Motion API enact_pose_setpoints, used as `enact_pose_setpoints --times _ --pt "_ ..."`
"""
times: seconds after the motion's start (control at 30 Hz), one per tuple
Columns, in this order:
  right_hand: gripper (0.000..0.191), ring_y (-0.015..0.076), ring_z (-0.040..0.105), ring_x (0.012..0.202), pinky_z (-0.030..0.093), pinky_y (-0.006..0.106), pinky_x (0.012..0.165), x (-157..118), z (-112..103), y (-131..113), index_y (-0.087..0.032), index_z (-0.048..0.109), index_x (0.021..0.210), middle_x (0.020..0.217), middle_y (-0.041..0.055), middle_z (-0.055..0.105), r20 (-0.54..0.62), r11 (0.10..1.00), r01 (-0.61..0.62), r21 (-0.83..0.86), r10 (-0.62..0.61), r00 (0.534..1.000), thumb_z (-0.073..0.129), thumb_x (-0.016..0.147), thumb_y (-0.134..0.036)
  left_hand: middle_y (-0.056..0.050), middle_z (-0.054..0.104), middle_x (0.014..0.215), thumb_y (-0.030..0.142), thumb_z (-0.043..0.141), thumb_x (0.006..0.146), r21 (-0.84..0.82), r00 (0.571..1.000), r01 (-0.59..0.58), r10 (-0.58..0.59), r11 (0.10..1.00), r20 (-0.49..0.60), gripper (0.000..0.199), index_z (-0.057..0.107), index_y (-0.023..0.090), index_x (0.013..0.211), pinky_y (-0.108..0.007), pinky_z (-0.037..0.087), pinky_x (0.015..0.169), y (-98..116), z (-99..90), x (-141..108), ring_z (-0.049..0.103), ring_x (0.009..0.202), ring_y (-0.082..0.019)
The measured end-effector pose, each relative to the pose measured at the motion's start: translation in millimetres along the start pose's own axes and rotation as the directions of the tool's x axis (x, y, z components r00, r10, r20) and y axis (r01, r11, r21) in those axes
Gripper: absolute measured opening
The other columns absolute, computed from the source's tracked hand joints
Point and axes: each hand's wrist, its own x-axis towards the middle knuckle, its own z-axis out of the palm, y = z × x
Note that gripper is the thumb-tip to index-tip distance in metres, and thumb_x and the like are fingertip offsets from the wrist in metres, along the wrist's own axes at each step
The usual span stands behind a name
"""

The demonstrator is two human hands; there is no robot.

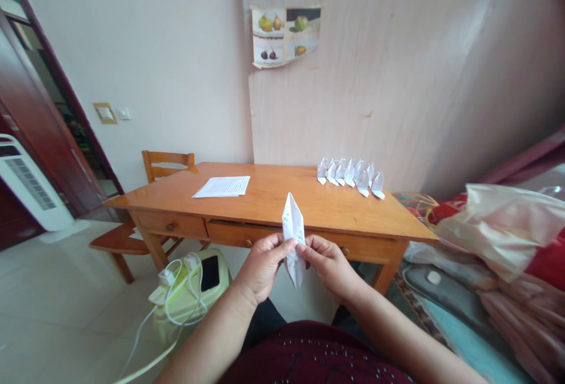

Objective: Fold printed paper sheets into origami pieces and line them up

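Note:
A narrow folded paper (293, 219), white with small printed marks and pointed at both ends, is held upright in front of the table's near edge. My left hand (267, 260) pinches its left side, thumb on the front face. From the right, my right hand (329, 263) grips the same paper, its thumb close to the other thumb. Fingers behind the paper are partly hidden. Several folded paper pieces (349, 173) stand grouped at the back right of the wooden table (273, 196). A stack of printed sheets (222, 186) lies on its left part.
At lower left, a pale green box (216, 290) carries a phone (210, 273), a power strip and white cables. A wooden chair (168, 159) is behind the table's left end, and a stool (117, 244) stands below. Bags (498, 225) and cloth lie at right.

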Motion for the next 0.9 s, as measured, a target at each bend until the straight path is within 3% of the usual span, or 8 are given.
enact_pose_setpoints --times 0.2,0.33,0.53,0.9 --pt "0.034 0.0131 0.044 0.061 0.037 0.027 0.062 -1 -4 0 -0.019 0.062 0.076 0.068 -0.0008 0.057 0.015 0.985 -0.096 0.144 0.095 0.995 0.074 0.081 -0.051 -0.007 0.070 0.078 0.045 0.072 0.084 0.065 0.996 -0.080 0.083 0.995 -0.042 0.033 0.074 0.012 0.087 -0.029 0.046 0.072 6 6.4 -4 0.059 0.072 -0.016" --pt "0.031 0.0143 0.047 0.063 0.039 0.028 0.064 -4 -5 -3 -0.020 0.064 0.080 0.071 0.0004 0.058 0.076 0.950 -0.186 0.252 0.173 0.982 0.076 0.079 -0.048 -0.007 0.073 0.087 0.033 0.073 0.081 0.121 0.996 -0.075 0.079 0.990 -0.031 0.024 0.076 0.015 0.097 -0.031 0.046 0.079 7 9.8 -7 0.062 0.081 -0.019" --pt "0.021 0.0142 0.051 0.067 0.042 0.027 0.068 -6 -9 -1 -0.021 0.068 0.086 0.079 0.0015 0.063 0.182 0.896 -0.271 0.352 0.219 0.959 0.074 0.083 -0.041 -0.007 0.073 0.085 0.025 0.067 0.081 0.195 0.997 -0.065 0.073 0.979 -0.030 0.018 0.077 0.015 0.093 -0.030 0.045 0.073 7 11.3 -8 0.061 0.075 -0.018" --pt "0.031 0.0207 0.063 0.085 0.050 0.033 0.084 -7 -11 2 -0.024 0.073 0.098 0.093 0.0055 0.069 0.211 0.887 -0.313 0.339 0.253 0.944 0.080 0.075 -0.044 -0.004 0.068 0.077 0.020 0.068 0.075 0.151 0.996 -0.081 0.086 0.985 -0.030 0.012 0.074 0.014 0.083 -0.026 0.041 0.069 13 21.3 -16 0.055 0.070 -0.014"
